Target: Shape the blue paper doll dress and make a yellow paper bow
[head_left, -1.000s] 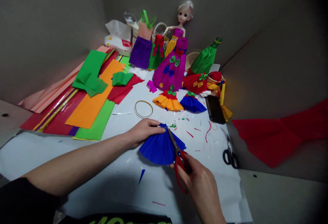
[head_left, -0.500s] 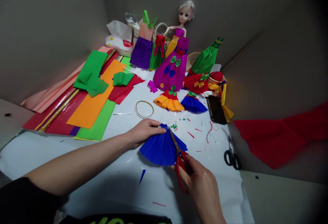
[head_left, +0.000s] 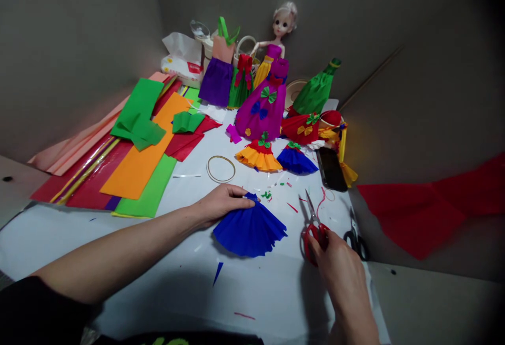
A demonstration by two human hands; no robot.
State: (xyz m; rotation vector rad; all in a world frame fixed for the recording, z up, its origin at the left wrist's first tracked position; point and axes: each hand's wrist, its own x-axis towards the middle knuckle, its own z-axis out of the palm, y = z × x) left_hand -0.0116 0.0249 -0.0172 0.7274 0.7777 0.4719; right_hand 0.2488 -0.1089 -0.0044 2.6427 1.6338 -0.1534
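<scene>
Fingers (head_left: 240, 193) of the left hand (head_left: 219, 204) pinch the blue skirt (head_left: 249, 229) at its waist; right hand (head_left: 336, 263) clasps red scissors (head_left: 313, 220), blades clear of the paper

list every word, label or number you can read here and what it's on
Tissue pack: red label with print, too small and blurred to read.
Black shirt: green lettering, cut off at the bottom edge, unreadable.
Blue paper skirt held by the left hand and red scissors in the right hand: no print visible.
So no text here can be quoted.
</scene>
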